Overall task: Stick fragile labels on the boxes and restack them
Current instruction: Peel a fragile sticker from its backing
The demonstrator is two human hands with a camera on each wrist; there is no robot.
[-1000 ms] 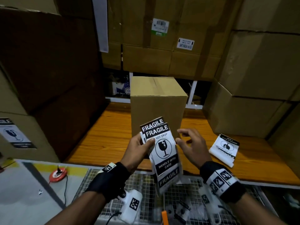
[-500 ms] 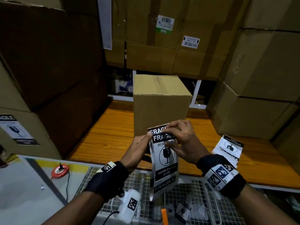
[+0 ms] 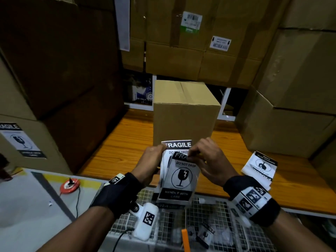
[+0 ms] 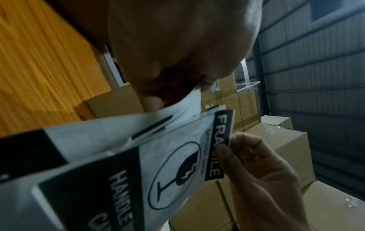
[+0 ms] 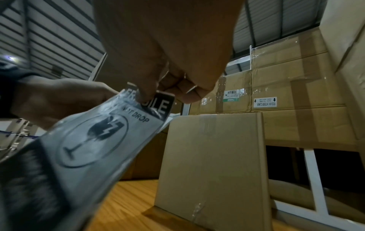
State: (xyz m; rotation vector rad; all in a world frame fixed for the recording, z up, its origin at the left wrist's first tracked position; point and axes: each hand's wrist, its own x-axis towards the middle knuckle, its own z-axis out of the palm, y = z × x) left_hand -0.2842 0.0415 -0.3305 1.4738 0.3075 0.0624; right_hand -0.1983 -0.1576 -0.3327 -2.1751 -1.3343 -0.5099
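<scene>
- The left hand (image 3: 151, 165) holds a sheaf of fragile labels (image 3: 179, 174) upright over the near edge of the wooden table (image 3: 116, 151), thumb and fingers pinching the sheaf's upper left edge.
- The right hand (image 3: 209, 160) pinches the top edge of the front label (image 3: 181, 176) between thumb and forefinger, on its black "FRAGILE" band; the other fingers are curled in beside them.
- In the left wrist view the front label's (image 4: 177, 164) top stands apart from the sheets behind it, with the right hand's fingertips (image 4: 223, 150) on that black band.
- The front label reads "DO NOT DROP" and "HANDLE WITH CARE" around a cracked-glass mark; a second "FRAGILE" heading shows on the sheet behind it.
- A sealed cardboard box (image 3: 183, 117) stands upright on the table just behind the hands, towards its far edge, its near face bare.
- A second pile of labels (image 3: 260, 168) lies on the table near its right part, beside the right wrist.
- Large cartons (image 3: 294, 106) are stacked along the table's right and far sides; a carton at the left (image 3: 23, 142) carries a stuck-on fragile label.
- Below the table's near edge is a wire mesh basket (image 3: 209, 215) with loose labels and an orange item in it.
- An orange-red round object (image 3: 69, 185) with a cable lies on the grey surface at the lower left.
</scene>
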